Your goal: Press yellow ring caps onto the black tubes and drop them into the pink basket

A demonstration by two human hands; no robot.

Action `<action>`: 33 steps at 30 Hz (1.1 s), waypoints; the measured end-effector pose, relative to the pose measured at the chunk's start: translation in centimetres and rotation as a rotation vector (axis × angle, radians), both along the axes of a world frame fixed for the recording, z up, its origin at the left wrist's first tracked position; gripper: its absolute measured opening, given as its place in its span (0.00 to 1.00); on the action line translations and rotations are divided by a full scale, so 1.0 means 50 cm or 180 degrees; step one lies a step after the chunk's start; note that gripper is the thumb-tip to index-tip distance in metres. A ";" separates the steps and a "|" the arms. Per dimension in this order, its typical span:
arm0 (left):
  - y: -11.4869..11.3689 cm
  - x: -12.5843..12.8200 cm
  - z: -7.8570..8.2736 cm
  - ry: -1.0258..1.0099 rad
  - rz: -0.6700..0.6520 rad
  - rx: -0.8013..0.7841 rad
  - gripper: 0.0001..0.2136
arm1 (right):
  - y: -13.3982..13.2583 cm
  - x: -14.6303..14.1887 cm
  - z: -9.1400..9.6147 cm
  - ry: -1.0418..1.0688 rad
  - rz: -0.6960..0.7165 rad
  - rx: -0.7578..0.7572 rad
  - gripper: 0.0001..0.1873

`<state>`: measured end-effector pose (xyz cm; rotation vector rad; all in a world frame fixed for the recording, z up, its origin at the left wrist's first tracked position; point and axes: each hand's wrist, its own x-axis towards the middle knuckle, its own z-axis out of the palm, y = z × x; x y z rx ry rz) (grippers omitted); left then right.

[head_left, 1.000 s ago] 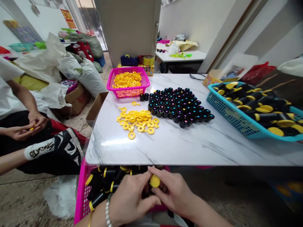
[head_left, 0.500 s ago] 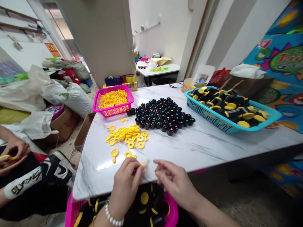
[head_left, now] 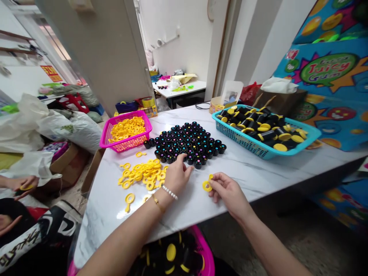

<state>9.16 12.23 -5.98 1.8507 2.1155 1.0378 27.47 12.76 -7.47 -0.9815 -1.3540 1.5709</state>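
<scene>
My left hand (head_left: 178, 174), with a pearl bracelet on its wrist, reaches to the front edge of a cluster of short black cylinders (head_left: 184, 140) with coloured dots on top. Its index fingertip is at one of them, and the thumb stands apart. My right hand (head_left: 227, 191) pinches a yellow ring with a tab (head_left: 207, 186) between thumb and fingers, just above the table. Loose yellow rings of the same kind (head_left: 140, 172) lie in a pile left of my left hand, partly covered by it.
A pink basket of yellow rings (head_left: 149, 128) stands at the back left. To the right is a turquoise basket (head_left: 258, 153) of black-and-yellow pieces. Another pink basket (head_left: 208, 257) sits below the table's front edge. A person's hand (head_left: 27, 184) shows at far left.
My left hand has moved forward from the table's front edge to the black cylinders. My right hand has moved slightly forward and right and now holds a yellow ring. The view has shifted.
</scene>
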 end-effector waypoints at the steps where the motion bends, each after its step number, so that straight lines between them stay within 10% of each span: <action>1: 0.016 0.000 0.000 0.0210 0.0015 -0.0075 0.19 | 0.001 0.002 -0.005 0.0060 0.0009 -0.0027 0.12; 10: 0.024 0.012 -0.005 0.0980 0.0018 0.0181 0.07 | -0.014 0.003 -0.013 -0.0063 0.0352 0.0119 0.13; 21: -0.149 -0.004 -0.026 0.0116 -0.0001 -0.0196 0.16 | -0.001 -0.012 0.011 -0.0322 0.0324 0.0062 0.14; 33: -0.139 -0.017 -0.033 -0.0020 -0.0335 -0.0454 0.09 | 0.026 -0.128 0.020 -0.0225 0.0957 -0.0405 0.19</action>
